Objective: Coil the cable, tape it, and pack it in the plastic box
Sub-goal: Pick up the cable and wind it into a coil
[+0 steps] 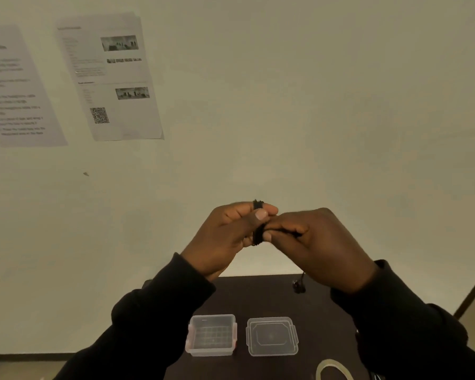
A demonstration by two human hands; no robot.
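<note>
While the left hand [231,231] pinches the coiled cable [259,229] to keep its loops together, the right hand [318,242] grips its loose end. Plastic box [211,334], lid [272,336] and tape roll [333,369] wait near the worktop's [258,297] front edge.

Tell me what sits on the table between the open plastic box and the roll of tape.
In the head view, the box's clear lid lies flat between the plastic box and the tape roll, beside the box without touching it.
</note>
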